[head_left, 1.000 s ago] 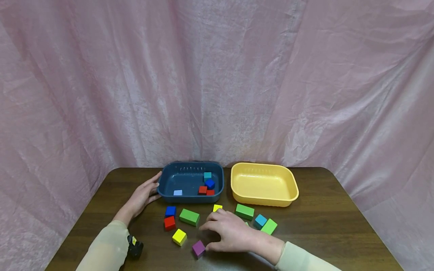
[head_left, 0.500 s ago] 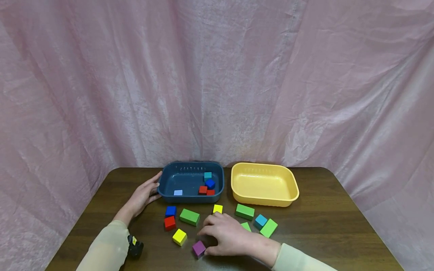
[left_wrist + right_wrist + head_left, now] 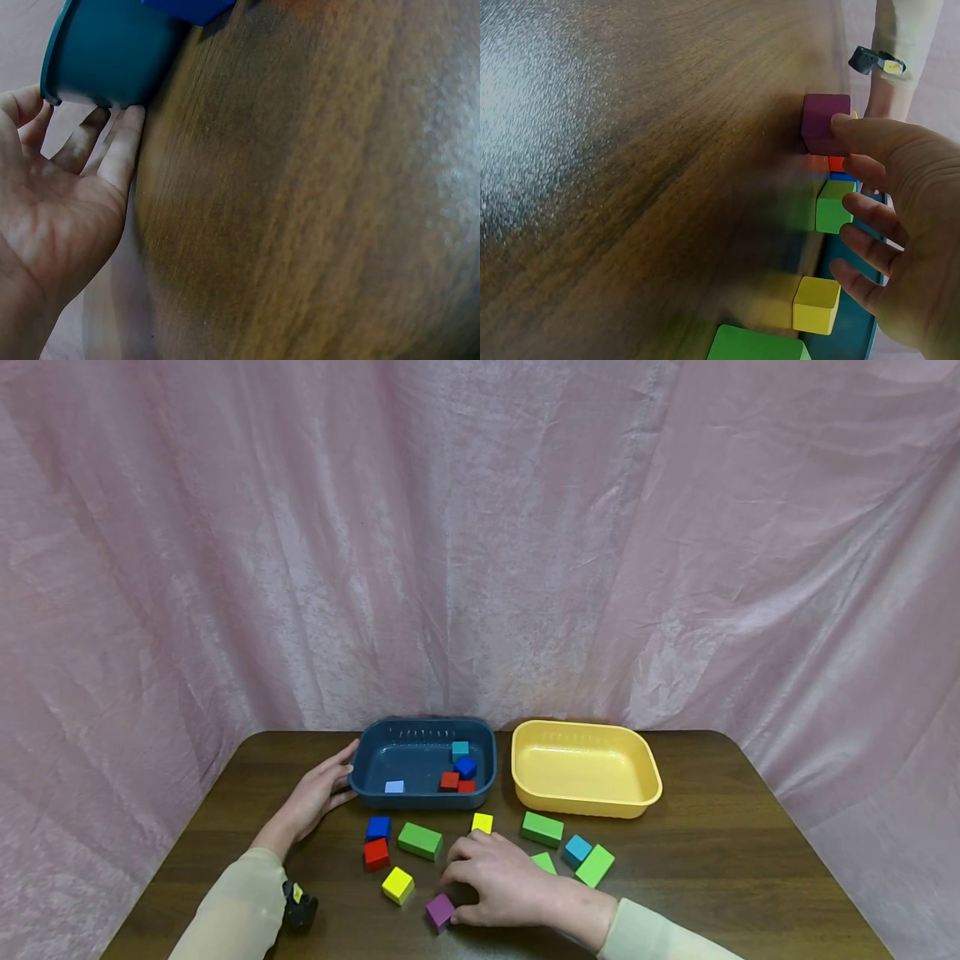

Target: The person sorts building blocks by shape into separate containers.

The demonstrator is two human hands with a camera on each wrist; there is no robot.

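Observation:
My left hand [image 3: 311, 797] rests its extended fingers against the left side of the dark blue tub [image 3: 423, 802]. In the left wrist view the fingertips meet the outside wall of the tub [image 3: 112, 60]. Near the table's front, my right hand [image 3: 502, 878] is low over the wood with its fingers spread and slightly bent. Its thumb tip touches a purple cube [image 3: 439, 912]; the right wrist view shows the thumb on the purple cube [image 3: 821, 124] and the other fingers apart from it. A yellow block [image 3: 482, 822] sits just beyond those fingers, partly hidden.
Inside the tub lie red, blue, teal and pale blue blocks. A yellow tub [image 3: 592, 810] stands to its right. Loose on the table are green blocks [image 3: 420, 841], a yellow cube [image 3: 397, 885], a red cube [image 3: 377, 854], a blue cube [image 3: 378, 827] and a light blue cube [image 3: 577, 850].
My right hand has shifted slightly left and toward the front, uncovering more of a green block behind it. The left hand and the blocks stay put.

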